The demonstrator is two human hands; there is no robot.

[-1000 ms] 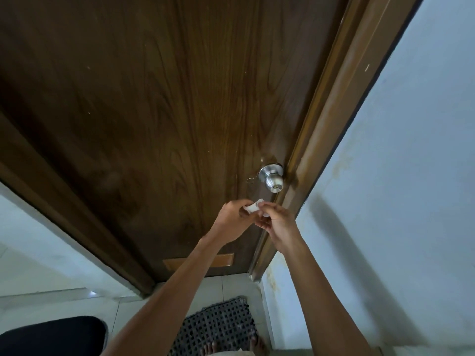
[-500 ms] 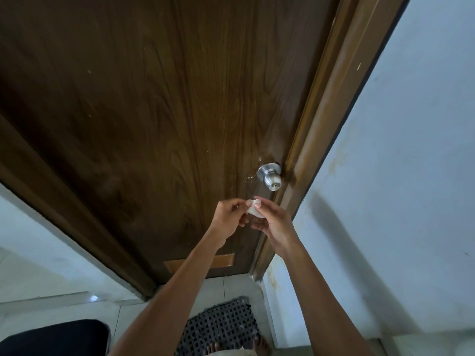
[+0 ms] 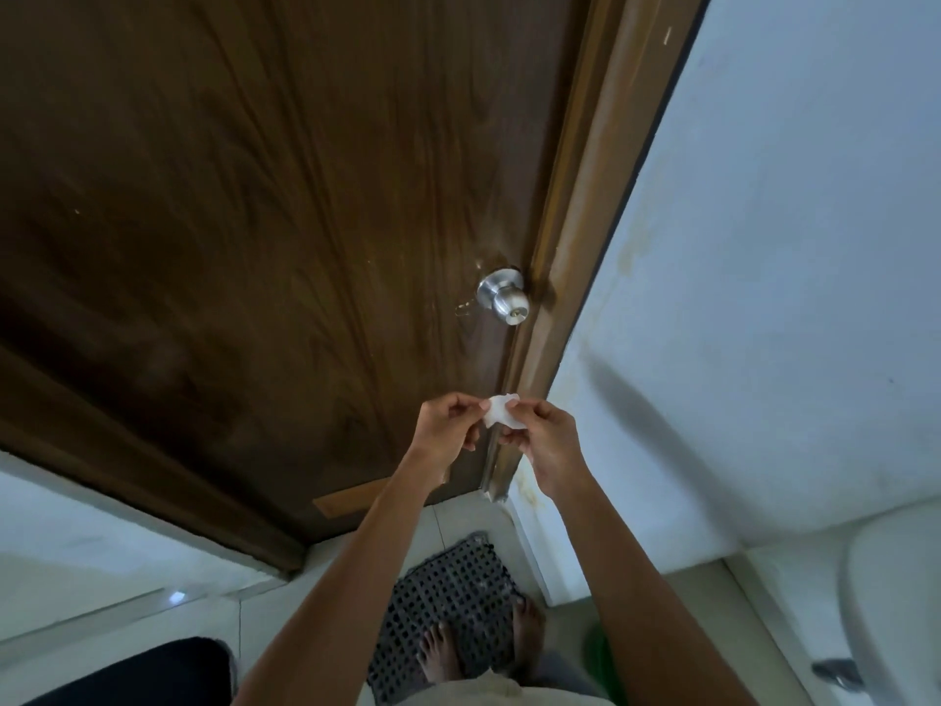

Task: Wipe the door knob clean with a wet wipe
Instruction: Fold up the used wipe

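A round silver door knob (image 3: 505, 296) sticks out of the dark brown wooden door (image 3: 254, 221), close to the door frame (image 3: 575, 236). Below the knob, both hands hold a small crumpled white wet wipe (image 3: 501, 411) between them. My left hand (image 3: 448, 425) pinches its left edge with thumb and fingers. My right hand (image 3: 547, 440) pinches its right edge. The wipe hangs well under the knob and does not touch it.
A pale wall (image 3: 764, 247) stands to the right of the frame. On the tiled floor lies a black grid mat (image 3: 448, 593) under my bare feet (image 3: 443, 654). A white fixture (image 3: 896, 603) is at the lower right, a dark object (image 3: 132, 675) at the lower left.
Both hands with the wipe have dropped lower, away from the knob, and moved slightly apart so more of the wipe shows. The view has tilted, bringing the white fixture into sight.
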